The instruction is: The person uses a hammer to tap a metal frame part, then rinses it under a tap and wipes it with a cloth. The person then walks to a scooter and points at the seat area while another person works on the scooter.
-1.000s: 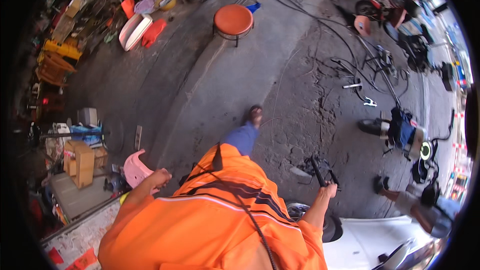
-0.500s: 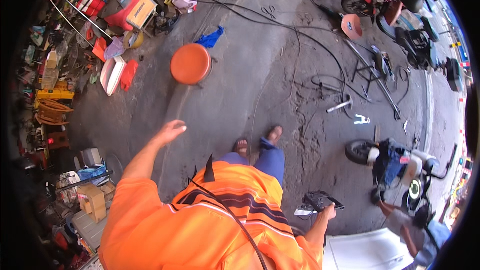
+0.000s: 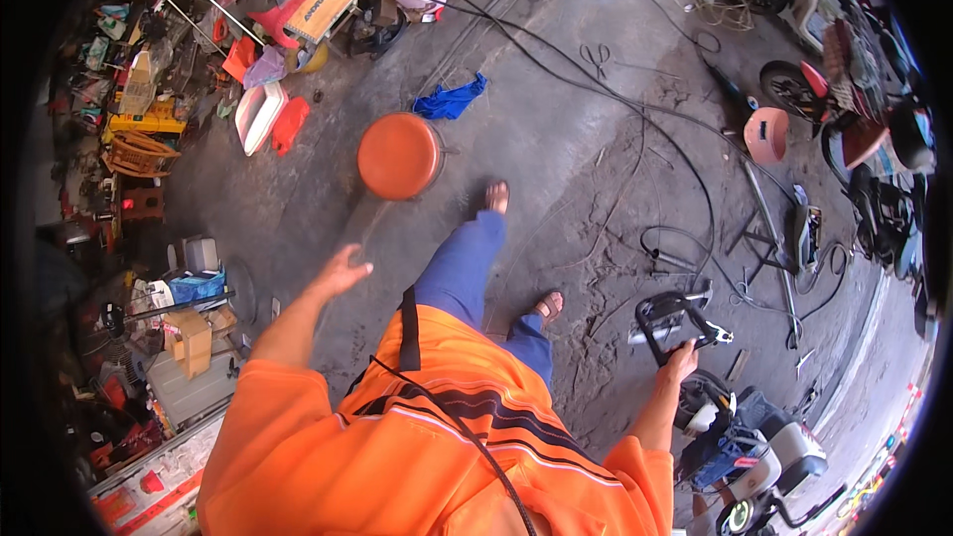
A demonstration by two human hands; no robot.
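My left hand [image 3: 340, 271] hangs out beside my blue-trousered leg, fingers apart and holding nothing, just below and left of a round orange stool [image 3: 398, 155]. My right hand [image 3: 680, 361] grips the lower end of a black looped frame part [image 3: 660, 313] with a silvery piece under it, held out at my right. A blue cloth [image 3: 451, 97] lies on the floor behind the stool.
Clutter [image 3: 139, 109] lines the left side, with cardboard boxes [image 3: 187, 342] lower down. Black cables [image 3: 556, 67], metal rods and a tool stand [image 3: 757, 238] lie across the concrete floor [image 3: 516, 129]. Scooters [image 3: 886, 218] stand along the right; another [image 3: 754, 455] is near my right arm.
I have stepped forward toward the stool. My left hand has swung up from beside the pink panel. The black part in my right hand has moved forward, and the nearby scooter now sits lower in view.
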